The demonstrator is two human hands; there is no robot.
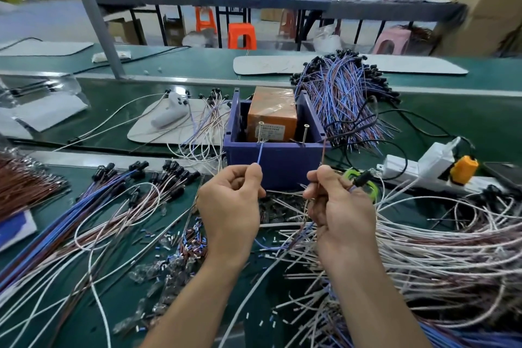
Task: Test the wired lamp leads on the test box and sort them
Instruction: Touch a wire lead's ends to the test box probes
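The blue test box stands mid-table with an orange block inside and two upright screw posts on its front rim, the left post and the right post. My left hand pinches a blue lead whose tip reaches the left post. My right hand pinches a brown lead that rises towards the box's right corner, beside the right post. A small black lamp holder sticks out past my right hand.
Blue and brown leads with black holders lie in a pile behind the box and another at the left. White leads spread at the right. A white power strip with an orange plug lies right of the box. Cut scraps litter the green mat.
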